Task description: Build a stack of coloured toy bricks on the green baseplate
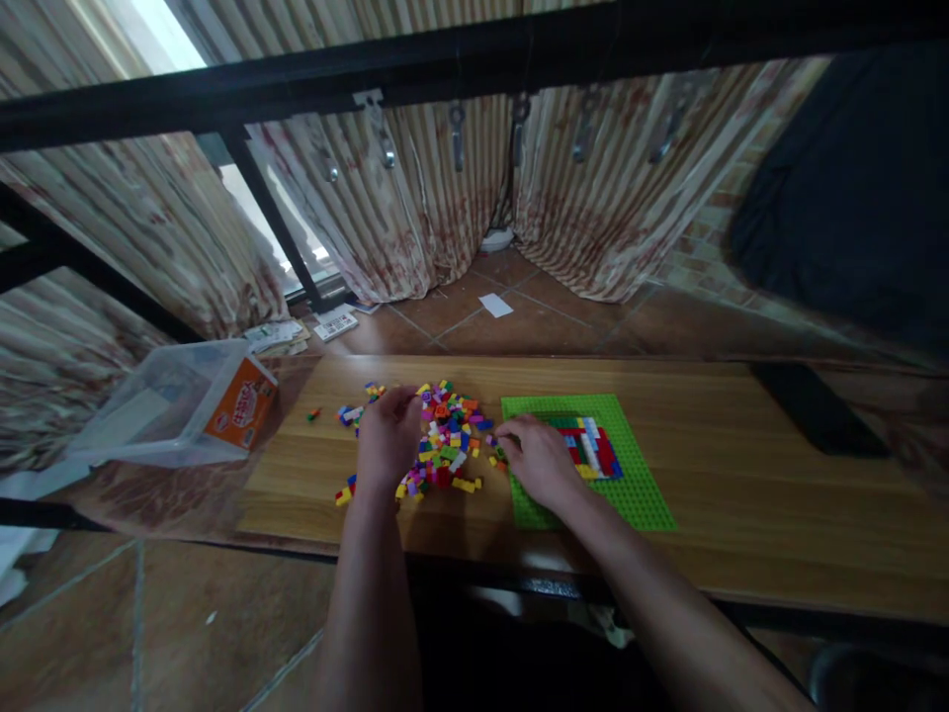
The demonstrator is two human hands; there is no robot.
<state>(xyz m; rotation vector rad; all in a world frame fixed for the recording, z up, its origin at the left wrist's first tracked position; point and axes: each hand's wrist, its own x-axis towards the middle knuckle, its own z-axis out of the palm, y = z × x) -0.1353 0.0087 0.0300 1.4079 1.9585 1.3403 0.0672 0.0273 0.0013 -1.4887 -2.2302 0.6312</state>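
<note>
A loose heap of small toy building bricks (449, 450) in many colours lies on the wooden table. Over its left side is my left hand (389, 435), its fingers drawn together at the heap's far edge; whatever they may pinch is too small to make out. My right hand (538, 457) is above the left part of a green studded baseplate (638, 494). Its fingers are curled, with the tips beside a few bricks between heap and plate, and I cannot make out what is in them. A flat patterned build (597, 450) of red, white, yellow and blue bricks sits on the plate, partly covered by that hand.
A clear plastic box (178, 405) with an orange label lies at the table's left end. Toward the right end of the wooden table (741, 475) is a dark flat object (819, 410). A black metal bar (445, 69) crosses beyond the table, before striped curtains.
</note>
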